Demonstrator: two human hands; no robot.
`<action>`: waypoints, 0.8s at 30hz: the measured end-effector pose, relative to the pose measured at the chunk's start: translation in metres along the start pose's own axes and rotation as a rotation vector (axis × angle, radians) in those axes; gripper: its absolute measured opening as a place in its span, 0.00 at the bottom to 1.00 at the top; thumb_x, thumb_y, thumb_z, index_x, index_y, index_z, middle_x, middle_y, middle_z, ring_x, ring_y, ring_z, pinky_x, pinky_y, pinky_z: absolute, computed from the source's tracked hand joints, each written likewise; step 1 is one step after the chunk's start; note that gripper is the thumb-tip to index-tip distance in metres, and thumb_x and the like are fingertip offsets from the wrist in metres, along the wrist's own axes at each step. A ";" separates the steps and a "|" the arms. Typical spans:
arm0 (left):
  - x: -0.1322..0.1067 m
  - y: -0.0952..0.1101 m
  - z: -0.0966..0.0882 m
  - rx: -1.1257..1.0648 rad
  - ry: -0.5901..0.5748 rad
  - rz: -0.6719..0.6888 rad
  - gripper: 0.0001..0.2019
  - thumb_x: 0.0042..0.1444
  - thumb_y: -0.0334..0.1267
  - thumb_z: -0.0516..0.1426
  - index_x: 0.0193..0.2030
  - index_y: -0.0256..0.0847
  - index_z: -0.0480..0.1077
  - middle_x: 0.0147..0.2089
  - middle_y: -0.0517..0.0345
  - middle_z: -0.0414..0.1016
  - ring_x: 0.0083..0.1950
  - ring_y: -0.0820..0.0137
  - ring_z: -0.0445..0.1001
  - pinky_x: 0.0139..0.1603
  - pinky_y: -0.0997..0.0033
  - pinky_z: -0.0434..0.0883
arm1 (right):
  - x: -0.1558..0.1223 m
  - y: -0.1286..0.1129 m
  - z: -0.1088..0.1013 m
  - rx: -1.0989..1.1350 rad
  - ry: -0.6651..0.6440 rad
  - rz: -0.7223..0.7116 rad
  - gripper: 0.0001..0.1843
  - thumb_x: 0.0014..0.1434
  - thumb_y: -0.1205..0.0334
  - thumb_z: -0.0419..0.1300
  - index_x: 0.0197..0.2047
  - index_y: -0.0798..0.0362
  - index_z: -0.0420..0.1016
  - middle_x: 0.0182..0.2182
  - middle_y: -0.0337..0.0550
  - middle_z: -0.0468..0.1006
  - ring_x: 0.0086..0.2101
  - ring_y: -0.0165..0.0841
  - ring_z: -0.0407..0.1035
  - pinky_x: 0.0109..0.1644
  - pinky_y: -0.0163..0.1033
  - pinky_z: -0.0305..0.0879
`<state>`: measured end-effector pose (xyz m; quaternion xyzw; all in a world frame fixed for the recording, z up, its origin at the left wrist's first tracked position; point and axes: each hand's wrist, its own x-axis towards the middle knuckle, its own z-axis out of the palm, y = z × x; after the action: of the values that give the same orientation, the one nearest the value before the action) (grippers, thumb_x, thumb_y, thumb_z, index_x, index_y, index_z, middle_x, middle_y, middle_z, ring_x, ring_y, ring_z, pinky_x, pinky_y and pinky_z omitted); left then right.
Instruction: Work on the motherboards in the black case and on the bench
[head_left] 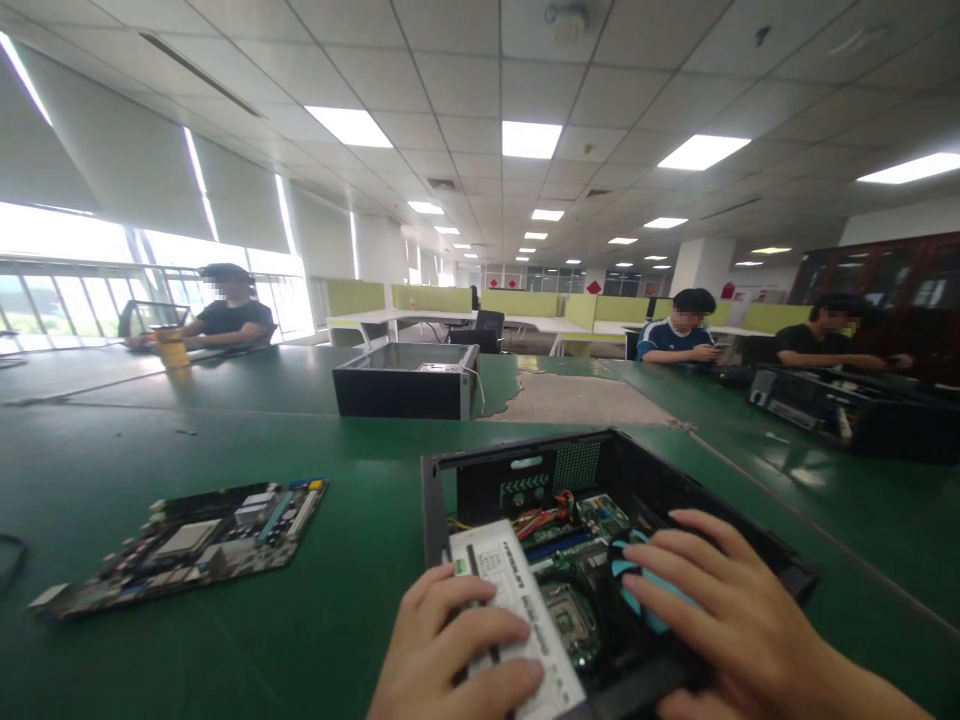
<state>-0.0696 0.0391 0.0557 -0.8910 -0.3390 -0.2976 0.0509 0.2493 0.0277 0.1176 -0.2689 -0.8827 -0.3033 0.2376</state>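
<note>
An open black computer case (622,440) lies on the table in front of me. My left hand (461,645) grips a power supply (517,590) with a white printed label at the case's left side, fingers spread over the label and thumb hidden. My right hand (720,600) curls over a cooling fan (622,565) with blue blades, covering much of it. Between the hands, the bare processor socket (574,620) shows on the motherboard inside the case. Coloured cables (544,520) bunch up behind it, near the vented panel.
A loose motherboard (187,540) lies to the left on the green table (247,440). Another case (405,390) stands ahead, beside a torn patch (585,400) of tabletop. A black case (847,415) sits at right. Three people are seated around, one by the windows and two at right.
</note>
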 end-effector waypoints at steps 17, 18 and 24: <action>0.100 -0.005 0.060 -0.120 -0.142 0.092 0.50 0.46 0.49 0.60 0.71 0.41 0.37 0.73 0.45 0.35 0.73 0.52 0.34 0.69 0.45 0.45 | -0.010 -0.014 0.054 -0.206 -0.098 -0.203 0.26 0.63 0.47 0.50 0.60 0.50 0.67 0.57 0.40 0.70 0.59 0.35 0.61 0.70 0.51 0.23; 0.086 -0.016 0.054 -0.108 -0.191 0.077 0.54 0.43 0.52 0.62 0.71 0.42 0.36 0.74 0.45 0.34 0.73 0.51 0.34 0.69 0.44 0.45 | -0.015 -0.012 0.062 -0.207 -0.079 -0.175 0.25 0.62 0.49 0.52 0.59 0.50 0.67 0.56 0.40 0.71 0.58 0.35 0.62 0.70 0.49 0.24; 0.004 -0.101 0.007 0.155 -0.210 -0.310 0.36 0.53 0.51 0.56 0.68 0.52 0.51 0.73 0.52 0.41 0.72 0.51 0.42 0.68 0.42 0.49 | -0.050 -0.002 0.119 -0.067 -0.030 -0.019 0.29 0.58 0.56 0.58 0.62 0.34 0.60 0.50 0.27 0.76 0.47 0.31 0.72 0.69 0.40 0.38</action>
<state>-0.1280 0.1208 0.0410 -0.8478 -0.4974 -0.1803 0.0371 0.2550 0.0890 0.0036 -0.2729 -0.8779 -0.3310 0.2126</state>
